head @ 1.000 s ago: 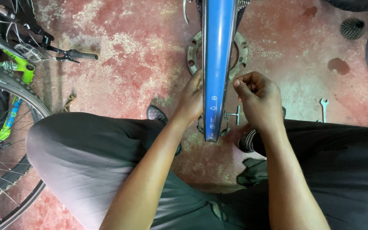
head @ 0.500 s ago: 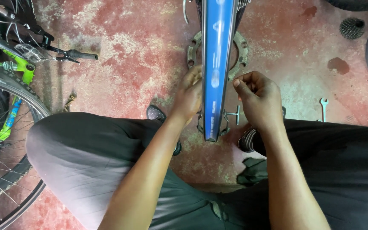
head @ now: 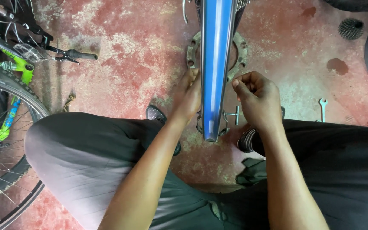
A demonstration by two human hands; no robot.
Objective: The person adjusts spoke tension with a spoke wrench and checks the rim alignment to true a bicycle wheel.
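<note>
The person sits with a blue wheel rim (head: 215, 64) standing up on edge between their knees, over the red floor (head: 120, 55). The left hand (head: 189, 97) lies flat against the rim's left side, fingers pressed together, holding it steady. The right hand (head: 257, 96) is curled beside the rim's right side, thumb and fingers pinched close; I cannot tell what small thing it pinches. To do this well, I think the left hand should keep the rim from wobbling while the right hand works slowly with small moves. The rim is shiny, long and narrow from above, bright blue with a lighter stripe. A grey metal ring (head: 239, 47) lies under it, a small spanner (head: 322, 108) lies off to the right, and a green bike (head: 5, 85) stands at the left.
</note>
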